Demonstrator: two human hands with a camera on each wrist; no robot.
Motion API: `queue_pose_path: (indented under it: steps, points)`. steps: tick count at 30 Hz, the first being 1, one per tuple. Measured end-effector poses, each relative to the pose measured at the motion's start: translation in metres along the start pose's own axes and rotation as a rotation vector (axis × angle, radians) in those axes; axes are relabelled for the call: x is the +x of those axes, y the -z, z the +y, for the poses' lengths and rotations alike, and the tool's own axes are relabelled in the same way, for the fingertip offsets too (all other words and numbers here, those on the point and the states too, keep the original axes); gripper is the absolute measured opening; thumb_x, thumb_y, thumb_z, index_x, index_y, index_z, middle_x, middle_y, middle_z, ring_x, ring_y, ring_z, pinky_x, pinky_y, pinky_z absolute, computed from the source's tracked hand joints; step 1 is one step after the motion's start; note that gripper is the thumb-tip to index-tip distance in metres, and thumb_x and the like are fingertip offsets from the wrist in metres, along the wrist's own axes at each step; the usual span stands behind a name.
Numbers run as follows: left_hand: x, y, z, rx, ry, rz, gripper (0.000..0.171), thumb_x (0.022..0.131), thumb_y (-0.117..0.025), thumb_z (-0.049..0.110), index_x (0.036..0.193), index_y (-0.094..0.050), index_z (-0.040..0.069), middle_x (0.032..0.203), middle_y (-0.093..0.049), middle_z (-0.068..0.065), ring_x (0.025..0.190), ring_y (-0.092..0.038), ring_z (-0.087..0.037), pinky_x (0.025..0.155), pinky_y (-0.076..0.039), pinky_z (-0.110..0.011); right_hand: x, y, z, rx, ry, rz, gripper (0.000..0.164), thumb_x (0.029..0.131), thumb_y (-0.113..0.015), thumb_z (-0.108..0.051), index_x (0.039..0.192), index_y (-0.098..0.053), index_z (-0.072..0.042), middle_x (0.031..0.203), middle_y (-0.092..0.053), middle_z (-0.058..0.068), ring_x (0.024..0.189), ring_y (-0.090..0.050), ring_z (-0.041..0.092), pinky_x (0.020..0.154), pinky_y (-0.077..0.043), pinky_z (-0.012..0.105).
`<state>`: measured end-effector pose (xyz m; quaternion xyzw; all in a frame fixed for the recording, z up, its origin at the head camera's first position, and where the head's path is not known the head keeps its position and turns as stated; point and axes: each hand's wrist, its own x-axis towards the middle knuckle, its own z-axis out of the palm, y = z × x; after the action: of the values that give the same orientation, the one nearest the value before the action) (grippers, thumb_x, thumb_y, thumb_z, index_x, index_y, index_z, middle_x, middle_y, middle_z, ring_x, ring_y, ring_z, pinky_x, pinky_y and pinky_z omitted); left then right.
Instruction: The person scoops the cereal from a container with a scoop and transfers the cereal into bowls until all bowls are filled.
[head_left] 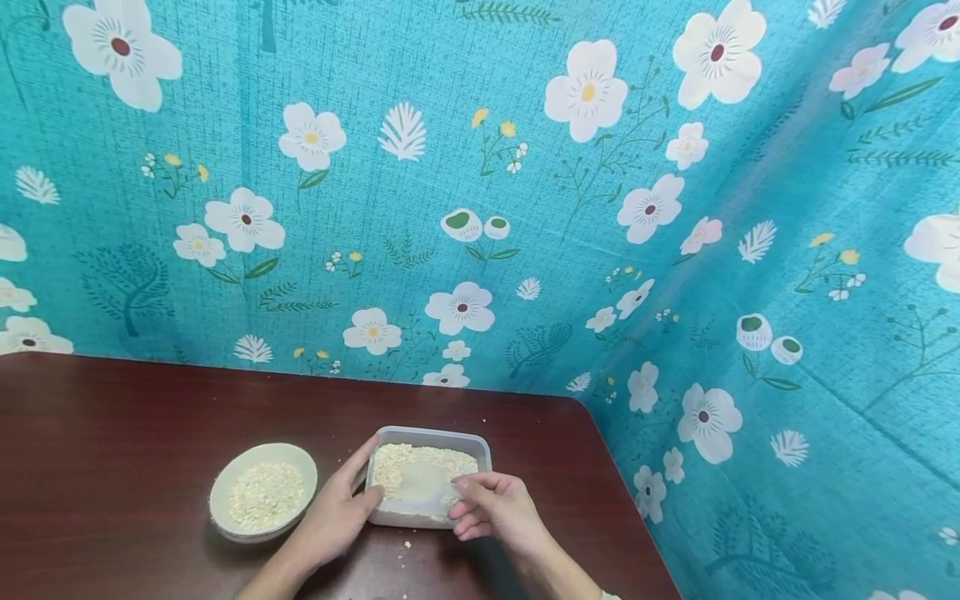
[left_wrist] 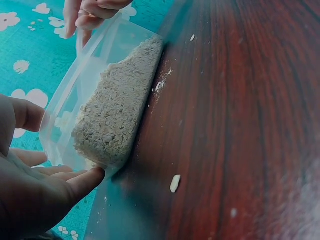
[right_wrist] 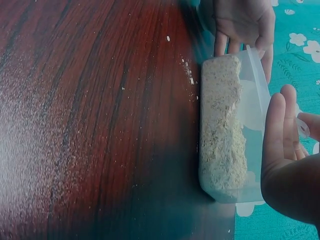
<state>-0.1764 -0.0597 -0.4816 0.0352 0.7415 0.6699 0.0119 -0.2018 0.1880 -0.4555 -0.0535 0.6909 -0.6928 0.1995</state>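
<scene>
A clear plastic container [head_left: 430,521] with rolled oats [head_left: 390,467] in it stands on the table. My left hand [head_left: 337,512] grips its left end, thumb at the rim and fingers along the outer wall, as the left wrist view [left_wrist: 45,185] also shows. Over the near right corner, my right hand [head_left: 498,508] pinches the thin handle of a translucent plastic spoon [head_left: 423,482]. Its pale rounded head lies among the oats. In the right wrist view the end of the handle [right_wrist: 302,127] shows between thumb and fingers. Oats are heaped toward the container's far and left sides.
Left of the container is a white bowl [head_left: 220,508] holding more oat flakes [head_left: 266,496]. Loose flakes [left_wrist: 175,183] and crumbs dot the dark red wooden table [head_left: 112,458]. A blue flowered cloth [head_left: 375,250] hangs behind the table and along its right side.
</scene>
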Motion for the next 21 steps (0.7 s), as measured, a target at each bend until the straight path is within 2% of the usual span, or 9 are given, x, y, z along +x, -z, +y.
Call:
queue_pose_path:
  steps: [11,21]
  points:
    - [0.001,0.000,0.002,0.004,-0.015,0.000,0.071,0.094,-0.054,-0.003,0.159,-0.024,0.004,0.164,-0.021,-0.017,0.146,-0.024,-0.028,0.117,-0.024,-0.044,0.001,-0.013,0.000,-0.017,0.017,-0.004,0.035,0.097,-0.065,-0.014,0.119,-0.062,0.013,0.075,-0.072,0.011,0.056,-0.068,0.011,0.055,-0.061,0.028]
    - [0.001,-0.003,0.000,0.012,-0.015,0.016,0.072,0.093,-0.056,-0.003,0.158,-0.027,0.006,0.162,-0.027,-0.017,0.146,-0.027,-0.027,0.118,-0.023,-0.045,0.003,-0.036,-0.001,-0.026,0.045,0.020,0.036,0.096,-0.066,-0.012,0.120,-0.061,0.014,0.074,-0.072,0.013,0.053,-0.067,0.011,0.053,-0.060,0.027]
